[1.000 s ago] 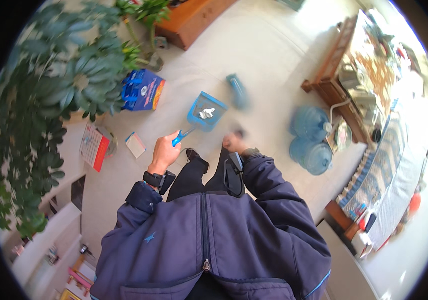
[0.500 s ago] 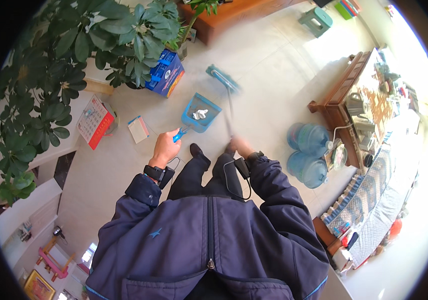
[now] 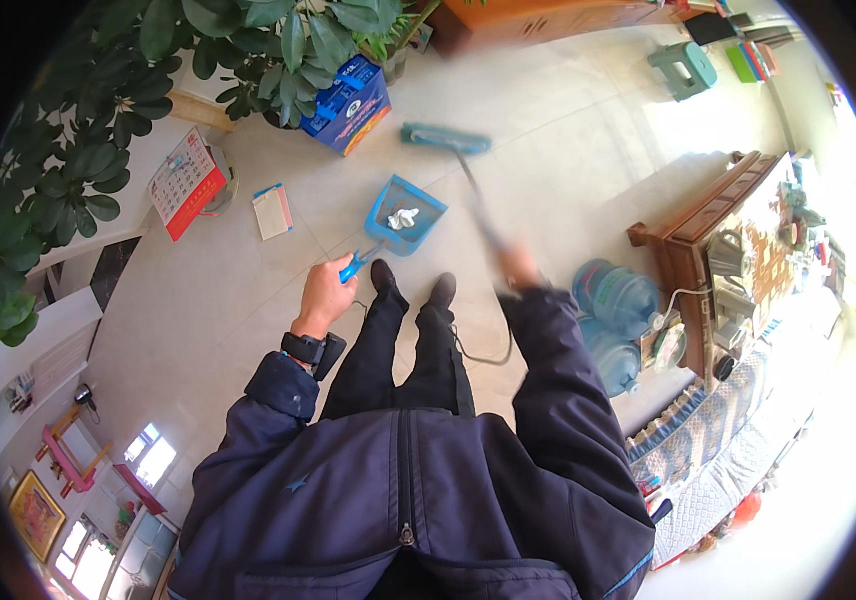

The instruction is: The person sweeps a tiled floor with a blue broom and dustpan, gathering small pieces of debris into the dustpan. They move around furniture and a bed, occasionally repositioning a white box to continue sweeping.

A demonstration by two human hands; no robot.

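Observation:
My left hand (image 3: 330, 292) is closed round the blue handle of a long-handled dustpan (image 3: 430, 238). Its blue pan rests on the floor ahead of my feet, with crumpled white paper (image 3: 403, 218) inside. Blurred by motion, my right hand (image 3: 518, 266) grips the dark stick of a broom (image 3: 453, 137). The broom's green head is beyond the pan, a little to its right and apart from it.
Blue water jugs (image 3: 616, 300) stand to the right beside a wooden table (image 3: 678, 235). Ahead left are a blue box (image 3: 353, 110) and a leafy plant (image 3: 78, 130). A notebook (image 3: 272, 212) lies on the floor. A green stool (image 3: 683, 70) stands far right.
My right hand has swung right and outward with the broom, whose head has turned and shifted slightly. The left hand keeps hold of the dustpan. My feet show farther apart.

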